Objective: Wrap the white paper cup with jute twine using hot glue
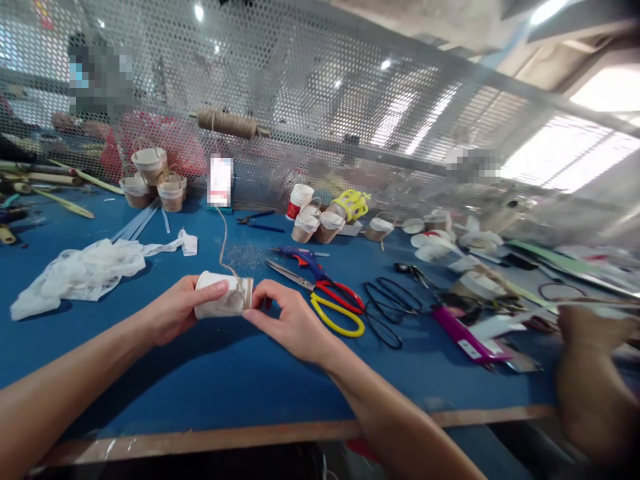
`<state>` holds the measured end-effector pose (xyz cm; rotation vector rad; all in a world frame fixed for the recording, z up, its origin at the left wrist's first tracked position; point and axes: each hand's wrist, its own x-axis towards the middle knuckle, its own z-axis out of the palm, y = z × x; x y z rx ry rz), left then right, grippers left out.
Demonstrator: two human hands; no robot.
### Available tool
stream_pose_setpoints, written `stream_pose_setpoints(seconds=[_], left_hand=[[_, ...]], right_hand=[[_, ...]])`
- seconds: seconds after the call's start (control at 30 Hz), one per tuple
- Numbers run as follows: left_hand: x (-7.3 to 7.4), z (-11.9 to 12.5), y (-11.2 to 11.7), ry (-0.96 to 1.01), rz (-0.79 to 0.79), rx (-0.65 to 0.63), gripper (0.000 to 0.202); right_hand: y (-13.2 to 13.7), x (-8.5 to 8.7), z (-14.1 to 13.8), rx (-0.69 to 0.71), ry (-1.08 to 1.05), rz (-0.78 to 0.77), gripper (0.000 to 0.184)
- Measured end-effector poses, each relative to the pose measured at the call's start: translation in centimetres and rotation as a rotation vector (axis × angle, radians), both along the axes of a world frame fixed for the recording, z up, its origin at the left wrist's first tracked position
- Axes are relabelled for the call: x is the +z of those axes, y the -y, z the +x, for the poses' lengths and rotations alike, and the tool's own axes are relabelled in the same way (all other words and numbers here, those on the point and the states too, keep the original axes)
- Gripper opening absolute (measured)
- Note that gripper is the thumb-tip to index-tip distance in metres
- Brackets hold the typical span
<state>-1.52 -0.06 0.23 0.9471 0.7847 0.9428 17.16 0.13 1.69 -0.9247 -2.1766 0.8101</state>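
Observation:
A white paper cup (219, 307) lies on its side in the air just above the blue table. My left hand (173, 308) wraps round its left part, thumb on top. Brown twine (223, 243) drops from a spool (227, 124) on the mesh and reaches the cup, where turns of it circle the right end. My right hand (287, 317) is closed at that end, thumb and fingers pinching the twine at the cup's edge. Right of my hand lie scissors (337, 313) with red and yellow handles and a blue glue gun (303, 259).
Twine-wrapped cups (150, 167) stand at the back left, more cups (317, 223) at the back middle. Crumpled white cloth (83, 270) lies left. A black cord (390, 300) and a purple tool (463, 333) lie right, near another person's blurred arm (595, 380). A perforated metal screen (300, 100) rises behind.

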Motion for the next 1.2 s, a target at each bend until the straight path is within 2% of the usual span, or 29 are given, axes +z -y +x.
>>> stream_pose_setpoints(seconds=[0.07, 0.23, 0.3, 0.37, 0.5, 0.77, 1.03, 1.2], left_hand=[[-0.1, 0.2, 0.0, -0.017, 0.006, 0.040, 0.026], [0.0, 0.8, 0.4, -0.160, 0.085, 0.108, 0.027], [0.1, 1.0, 0.7, -0.224, 0.124, 0.096, 0.030], [0.2, 1.2, 0.9, -0.278, 0.141, 0.075, 0.032], [0.3, 1.6, 1.1, -0.359, 0.150, 0.081, 0.035], [0.7, 2.0, 1.4, -0.407, 0.120, 0.080, 0.040], [-0.2, 1.6, 1.3, -0.405, 0.122, 0.111, 0.043], [-0.2, 1.7, 1.3, -0.398, 0.088, 0.102, 0.046]], right_hand=[[-0.1, -0.1, 0.0, -0.015, 0.014, 0.017, 0.012], [-0.7, -0.3, 0.3, -0.173, -0.066, 0.096, 0.015], [-0.8, -0.4, 0.4, -0.130, -0.088, 0.183, 0.020], [-0.8, -0.6, 0.5, -0.024, -0.082, 0.248, 0.025], [-0.4, -1.0, 0.2, 0.093, -0.009, 0.305, 0.038], [0.6, -0.4, -0.2, 0.082, 0.120, 0.336, 0.056], [0.6, -1.0, -0.5, 0.059, 0.174, 0.476, 0.056], [0.7, -0.8, -0.2, 0.091, 0.110, 0.460, 0.049]])
